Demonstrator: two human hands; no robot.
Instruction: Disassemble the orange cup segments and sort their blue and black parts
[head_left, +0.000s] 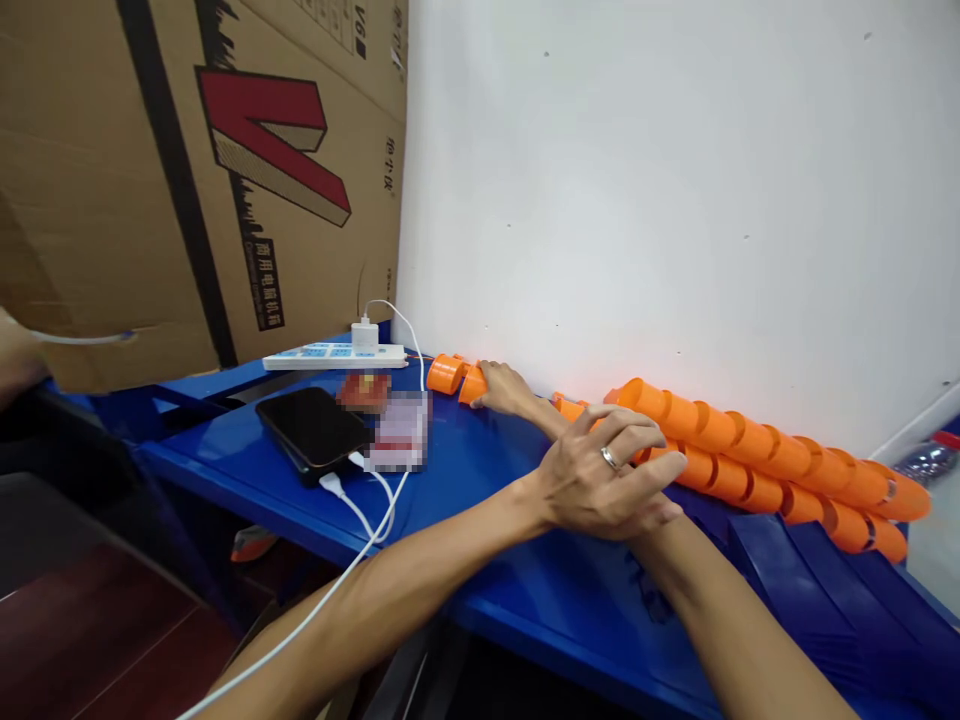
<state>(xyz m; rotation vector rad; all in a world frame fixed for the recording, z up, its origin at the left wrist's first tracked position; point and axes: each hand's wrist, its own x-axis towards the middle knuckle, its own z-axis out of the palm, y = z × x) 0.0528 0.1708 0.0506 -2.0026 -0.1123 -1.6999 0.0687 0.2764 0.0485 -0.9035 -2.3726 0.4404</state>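
Note:
My forearms cross over the blue table (480, 455), the left one on top. My right hand (504, 388) reaches to the back by the wall, with thumb and fingers around a short orange plastic tube (471, 386). Just left of that tube lies another orange tube (445, 373). Fingers spread and a ring on one of them, my left hand (600, 470) is above my right forearm. It is nearest to the rows of orange tubes (750, 450) and partly hides their left end. No object shows in it.
Dark blue plastic parts (810, 590) lie at front right, beside a clear bottle (926, 462). On the left are a black phone (311, 430), a power strip (330, 357), a charger (365, 336) and a white cable (319, 605). A large cardboard box (315, 270) stands behind.

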